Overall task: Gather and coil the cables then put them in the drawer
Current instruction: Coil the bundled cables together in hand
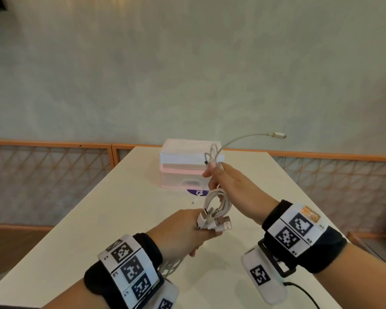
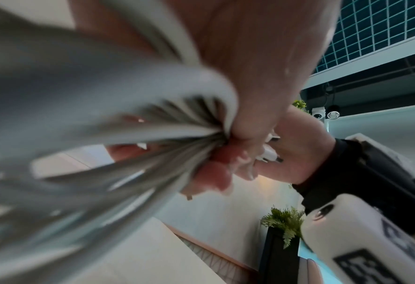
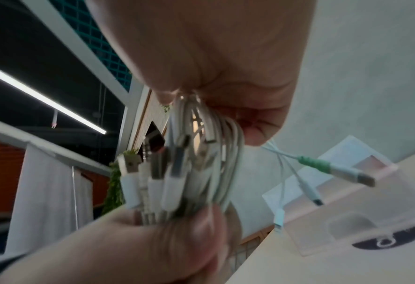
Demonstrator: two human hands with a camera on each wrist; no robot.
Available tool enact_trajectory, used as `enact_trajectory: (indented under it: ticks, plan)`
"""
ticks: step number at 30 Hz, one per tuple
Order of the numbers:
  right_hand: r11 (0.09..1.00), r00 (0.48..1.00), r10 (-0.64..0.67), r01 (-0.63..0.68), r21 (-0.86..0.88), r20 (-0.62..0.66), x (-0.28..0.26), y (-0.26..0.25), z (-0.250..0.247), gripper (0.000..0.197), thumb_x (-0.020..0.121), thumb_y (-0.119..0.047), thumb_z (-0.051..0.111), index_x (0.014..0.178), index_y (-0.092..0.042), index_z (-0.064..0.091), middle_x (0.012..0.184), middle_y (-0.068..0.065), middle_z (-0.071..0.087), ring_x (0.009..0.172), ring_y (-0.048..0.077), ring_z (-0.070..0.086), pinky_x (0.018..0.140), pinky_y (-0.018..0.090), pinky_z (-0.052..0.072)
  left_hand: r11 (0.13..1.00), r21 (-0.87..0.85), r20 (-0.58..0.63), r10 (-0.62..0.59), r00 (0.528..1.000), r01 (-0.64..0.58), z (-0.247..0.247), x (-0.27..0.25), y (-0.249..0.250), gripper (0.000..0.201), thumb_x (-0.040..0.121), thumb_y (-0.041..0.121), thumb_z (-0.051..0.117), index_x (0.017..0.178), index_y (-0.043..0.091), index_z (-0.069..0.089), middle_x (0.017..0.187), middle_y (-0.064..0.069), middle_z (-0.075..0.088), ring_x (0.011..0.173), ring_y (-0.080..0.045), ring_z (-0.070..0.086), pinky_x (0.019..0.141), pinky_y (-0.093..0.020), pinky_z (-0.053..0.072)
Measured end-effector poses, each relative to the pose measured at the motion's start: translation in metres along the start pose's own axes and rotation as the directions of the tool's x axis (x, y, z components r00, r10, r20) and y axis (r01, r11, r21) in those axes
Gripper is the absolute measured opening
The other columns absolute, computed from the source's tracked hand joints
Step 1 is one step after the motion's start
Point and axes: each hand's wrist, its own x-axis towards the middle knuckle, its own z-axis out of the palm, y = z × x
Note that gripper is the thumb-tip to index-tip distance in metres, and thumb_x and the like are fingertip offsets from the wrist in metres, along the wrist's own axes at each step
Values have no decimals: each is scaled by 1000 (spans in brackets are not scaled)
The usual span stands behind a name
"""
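Both hands hold one bundle of white cables above the white table. My left hand grips the lower part, where several USB plugs stick out past the fingers. My right hand grips the upper loops of the cables, and one cable end with a metal plug springs out to the right. Further loose ends dangle below the right hand, one with a green collar. The small pink and white drawer unit stands behind the hands, its drawers closed.
A round dark sticker lies on the table in front of the drawer unit. A low wooden lattice rail runs behind the table. A black lead trails from the right wrist device near the table's front right.
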Motion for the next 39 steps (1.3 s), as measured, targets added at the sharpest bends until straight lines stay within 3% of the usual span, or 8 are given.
enact_trajectory:
  ticks: [9,16,19,23,31,32,35,39]
  plan:
    - [933,977,60,19,-360,205,4,3,-11,38,96,-42,40,83,-8,51,69,0,51,64,17,49,62,26,39,994,108,77,-42,996,34,5,0,3,32,88,46,58,66,29,44,56,8,50,47,-12,51,56,-23,44]
    - [970,992,117,-126,209,58,13,10,-18,10,96,-22,45,94,-13,50,66,1,47,55,14,45,52,19,40,991,-132,142,-5,990,24,10,-3,4,37,90,34,60,53,37,55,44,11,46,45,-11,45,53,-24,42]
    - [941,970,224,-241,237,96,14,14,-20,20,94,-35,48,86,-17,49,67,0,49,51,10,45,51,21,38,957,-290,162,34,986,15,12,-5,3,33,90,32,61,62,18,50,46,6,43,42,-13,41,53,-24,39]
    - [936,937,330,-340,87,111,9,24,-23,62,86,-68,33,86,-12,59,77,5,56,64,18,54,61,25,46,805,-593,161,82,984,30,13,-8,2,34,87,37,60,56,29,51,45,2,31,39,-13,32,46,-21,33]
    - [998,925,-64,52,-42,-375,-10,43,-34,22,95,-32,46,83,-15,50,76,-3,52,65,7,49,66,21,43,471,-882,15,-32,999,28,3,0,0,38,88,44,54,66,14,45,42,5,26,35,-11,28,54,-30,25]
    - [977,904,-203,164,-133,-376,-15,41,-34,6,92,-25,53,92,-20,49,88,-4,54,75,4,51,71,18,43,456,-889,4,-53,999,28,3,1,-1,36,85,43,54,68,13,45,42,5,26,35,-11,28,55,-31,26]
    - [773,836,-533,417,-477,-132,-20,37,-32,60,77,-19,64,130,-22,35,131,-10,42,122,6,41,103,16,32,443,-896,3,-66,998,32,4,4,-2,34,82,42,55,69,13,44,42,5,26,35,-11,28,57,-32,25]
    - [731,890,-452,411,-545,65,-1,43,-21,73,79,-18,65,142,-23,29,145,-13,32,139,14,27,114,30,23,496,-867,65,9,998,52,14,2,6,37,86,45,54,67,15,46,41,6,26,34,-10,29,58,-31,25]
